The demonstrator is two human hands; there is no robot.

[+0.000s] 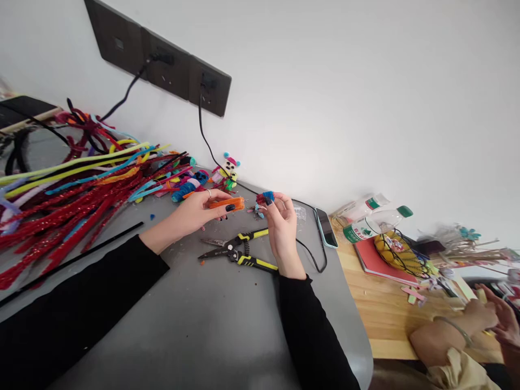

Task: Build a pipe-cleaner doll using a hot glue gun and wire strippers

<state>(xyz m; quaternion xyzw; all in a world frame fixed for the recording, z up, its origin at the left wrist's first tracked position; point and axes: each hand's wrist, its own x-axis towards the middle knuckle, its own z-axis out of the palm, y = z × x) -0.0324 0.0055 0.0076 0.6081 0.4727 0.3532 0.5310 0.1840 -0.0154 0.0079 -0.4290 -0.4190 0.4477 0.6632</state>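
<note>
My left hand [199,212] pinches an orange pipe cleaner [227,204] and holds it out sideways over the grey table [211,319]. My right hand [280,225] is closed round a small twisted figure of red and blue pipe cleaners [265,198], held just right of the orange piece's tip. Both hands hover above yellow-and-black pliers [239,253] that lie open on the table.
A big heap of coloured pipe cleaners [69,200] covers the left of the table. Small finished figures [226,170] stand by the wall. A phone [326,227] on a black cable lies at right. On the wooden table [382,319] are bottles and a red book; another person's hands [483,319] work there.
</note>
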